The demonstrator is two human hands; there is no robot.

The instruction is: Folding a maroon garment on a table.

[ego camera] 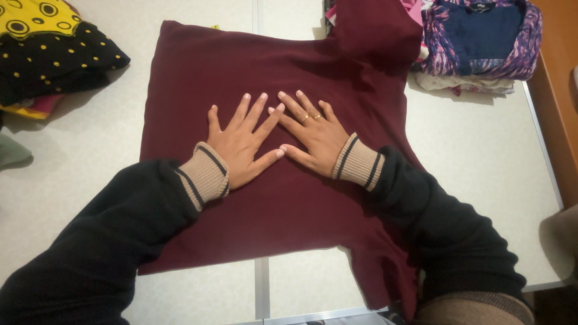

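Your left hand (242, 144) and right hand (312, 133) lie flat, fingers spread, gripping nothing, pressing the maroon garment (198, 78) spread mid-table (481, 156); the cloth looks soft, light and limp, best pinched at edges or corners, far from the folded piles

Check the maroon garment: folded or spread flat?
Partly folded: the maroon garment forms a squarish panel with its left side tucked in, right sleeves still out. Left hand and right hand press it flat.

maroon garment (277, 198), black-and-yellow spotted cloth (54, 54), purple patterned (perhaps floral) top (481, 42)
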